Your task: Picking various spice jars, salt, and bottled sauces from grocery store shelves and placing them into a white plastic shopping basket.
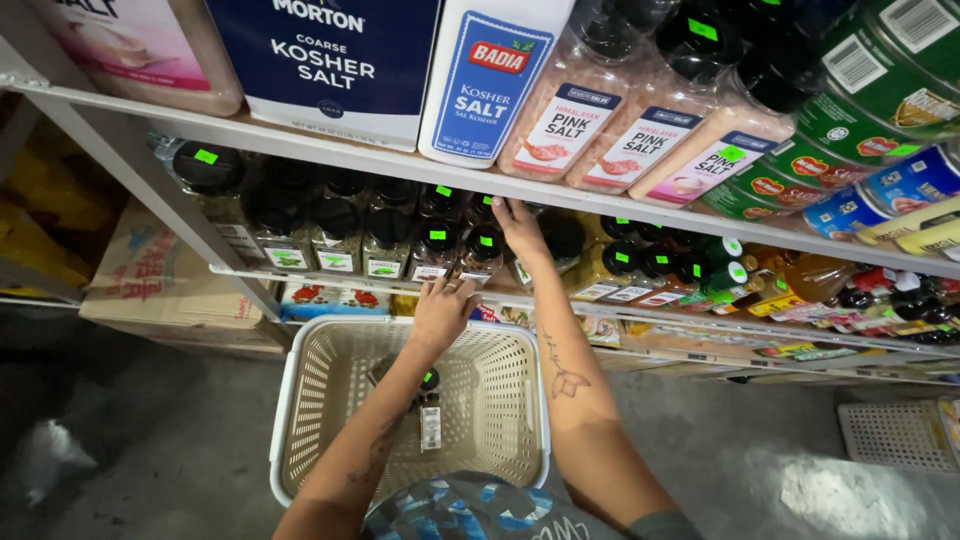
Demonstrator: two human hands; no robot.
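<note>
Far left on the middle shelf (330, 150), I see dark-lidded spice jars (300, 230) with green stickers. My left hand (442, 312) sits at the shelf edge, fingers spread loose on a black-lidded jar (432, 250), not clenched. Near me below, the cream basket (300, 400) holds one jar (429, 415) lying down. My right hand (520, 228) reaches further in, fingers over another lidded jar (484, 248); I cannot tell if it grips. Pink salt jars (640, 140) on the top right.

Bare forearms, both tattooed; ring on left hand (441, 312).
</note>
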